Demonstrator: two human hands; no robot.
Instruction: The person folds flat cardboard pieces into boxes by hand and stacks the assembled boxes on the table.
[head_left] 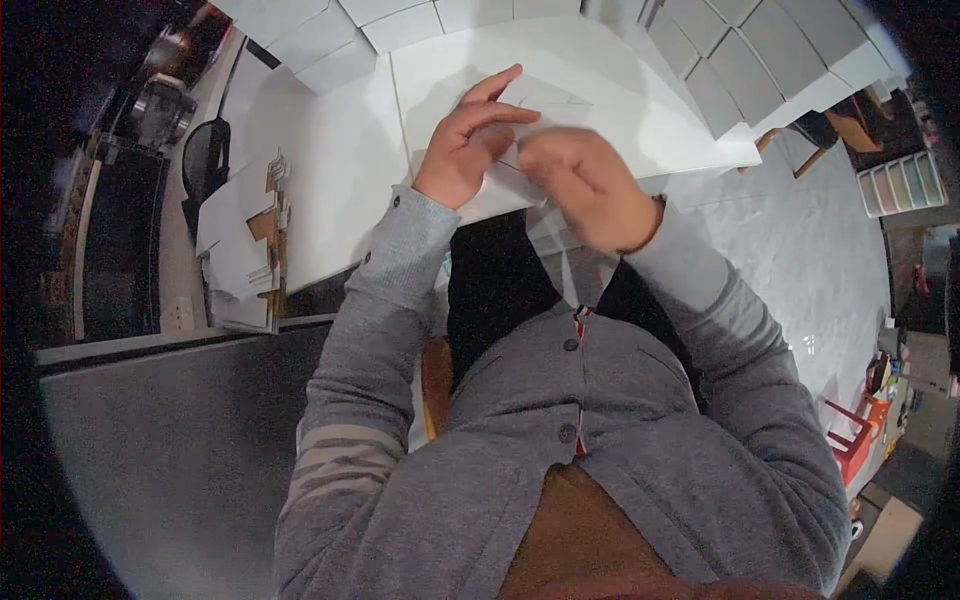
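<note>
My left hand rests over the white table near its front edge, fingers stretched out and apart, with the thumb bent in toward the other hand. Close beside it, my right hand is closed, its fingers curled and smeared by motion. What they grip is hidden. A thin, see-through sheet with faint straight edges lies on the tabletop beyond the hands. Below my right hand, a clear, plastic-like piece hangs past the table edge toward my lap.
White boxes stand in rows at the back and at the back right. Folded white card pieces are stacked at the left. A dark grey surface fills the lower left. Farther right are a drawer unit and a red stool.
</note>
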